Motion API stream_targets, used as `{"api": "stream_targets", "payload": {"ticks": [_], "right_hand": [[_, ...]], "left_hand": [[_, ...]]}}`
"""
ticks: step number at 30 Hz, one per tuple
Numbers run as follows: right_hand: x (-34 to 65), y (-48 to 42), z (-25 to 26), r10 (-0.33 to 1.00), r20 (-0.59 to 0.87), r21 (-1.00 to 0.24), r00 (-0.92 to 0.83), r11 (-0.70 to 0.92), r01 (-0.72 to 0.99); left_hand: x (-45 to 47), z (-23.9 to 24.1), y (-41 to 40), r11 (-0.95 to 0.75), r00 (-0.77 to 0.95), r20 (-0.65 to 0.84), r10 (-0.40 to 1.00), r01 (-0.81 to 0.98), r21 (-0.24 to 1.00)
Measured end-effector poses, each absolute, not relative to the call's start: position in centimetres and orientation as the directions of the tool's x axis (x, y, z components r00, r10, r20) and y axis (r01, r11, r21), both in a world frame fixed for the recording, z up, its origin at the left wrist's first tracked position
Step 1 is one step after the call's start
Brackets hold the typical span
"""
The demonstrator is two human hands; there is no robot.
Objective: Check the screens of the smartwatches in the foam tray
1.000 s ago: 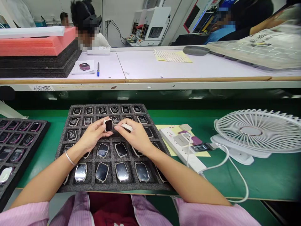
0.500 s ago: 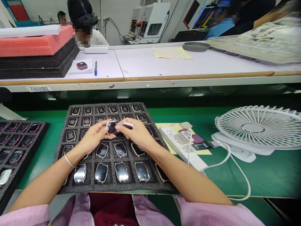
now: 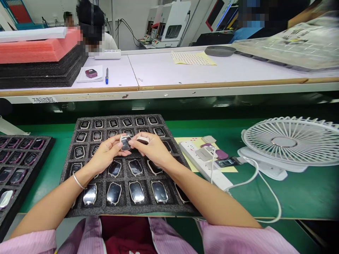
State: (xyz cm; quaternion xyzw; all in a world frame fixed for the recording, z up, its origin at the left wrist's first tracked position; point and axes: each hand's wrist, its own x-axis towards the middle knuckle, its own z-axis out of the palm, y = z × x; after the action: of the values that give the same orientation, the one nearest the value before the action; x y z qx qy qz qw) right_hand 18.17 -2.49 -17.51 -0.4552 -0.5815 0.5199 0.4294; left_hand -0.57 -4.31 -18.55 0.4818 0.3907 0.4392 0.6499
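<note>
Over a dark foam tray (image 3: pixel 124 178), my left hand (image 3: pixel 109 150) is closed on a smartwatch body (image 3: pixel 125 142) with a dark glass face and pale rim. My right hand (image 3: pixel 150 146) holds a second pale-rimmed piece with a dark face (image 3: pixel 143 140), probably another watch body, and its thumb and finger meet the right edge of the first one. Beneath both hands the tray's compartments hold several watch bodies. Those in the near rows, such as a watch body (image 3: pixel 136 192), show glossy screens, while the far rows show dark faces with white print.
A second foam tray (image 3: pixel 49 144) of purple-rimmed watches lies left. At right are a white power strip (image 3: pixel 222 181), a charging puck (image 3: pixel 203 154), cables and a fan (image 3: pixel 286 141). A shelf (image 3: pixel 156 76) behind carries foam sheets (image 3: pixel 39 74) and a pen (image 3: pixel 106 76). People sit beyond.
The view has shifted very slightly. Glare on the watch in my left hand has changed, which suggests a small tilt. Both hands keep their hold and place.
</note>
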Motion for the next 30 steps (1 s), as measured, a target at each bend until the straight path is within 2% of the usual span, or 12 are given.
{"api": "stream_targets", "payload": {"ticks": [12,30], "right_hand": [[18.15,-2.68,-17.03,0.978,-0.052,-0.997,-0.203,-0.037,0.075],[18.30,-2.68,-17.03,0.978,-0.049,-0.998,-0.202,-0.038,0.056]], "left_hand": [[-0.23,-18.54,-4.35,0.114,0.295,-0.058,0.954,-0.179,0.977],[-0.21,-18.70,-4.41,0.088,0.313,-0.022,0.950,-0.197,0.976]]}}
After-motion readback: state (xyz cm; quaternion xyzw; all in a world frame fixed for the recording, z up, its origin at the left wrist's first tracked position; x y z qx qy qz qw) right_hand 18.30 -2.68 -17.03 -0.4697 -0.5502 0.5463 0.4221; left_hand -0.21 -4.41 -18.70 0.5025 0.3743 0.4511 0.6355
